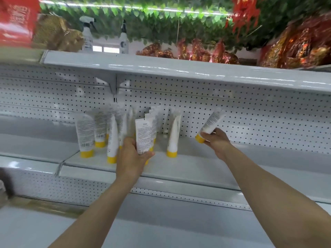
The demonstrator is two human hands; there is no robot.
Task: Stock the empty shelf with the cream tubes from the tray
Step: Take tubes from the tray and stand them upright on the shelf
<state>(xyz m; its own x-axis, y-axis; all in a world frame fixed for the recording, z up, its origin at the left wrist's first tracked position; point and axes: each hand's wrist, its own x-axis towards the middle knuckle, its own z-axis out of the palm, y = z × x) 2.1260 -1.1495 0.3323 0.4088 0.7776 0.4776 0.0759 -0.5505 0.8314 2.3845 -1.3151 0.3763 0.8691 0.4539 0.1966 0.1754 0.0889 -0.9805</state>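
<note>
**Head view: both hands on cream tubes at the shelf**

The head camera faces a white metal shelf (188, 167) that runs across the middle of the frame, with a perforated back panel (250, 119) behind it. At centre frame the left hand (133, 153) has its grip closed round the lower part of an upright tube (144, 135). The tube has a white body with printed text facing the camera and its crimped end up, and a sliver of yellow cap shows below the fingers. It stands at the front of a row of tubes (152, 113) that recedes toward the back panel; blur hides how many there are.

Right of centre, the right hand (217, 139) has its grip pinched round the lower body of a tilted tube (211, 122). It is held above the shelf board, yellow cap to the lower left and crimped end leaning to the upper right.

Between the two hands a lone tube (173, 136) stands on its yellow cap on the shelf. Left of the left hand, a cluster of standing tubes (86, 135) rests cap-down, some near the front edge and some further back.

An upper shelf (161, 67) crosses the frame above. It carries two spray bottles (88, 34) at upper left and red-gold foil packages (304, 43) at upper right, and a green leaf garland (161, 20) hangs along the top.
</note>
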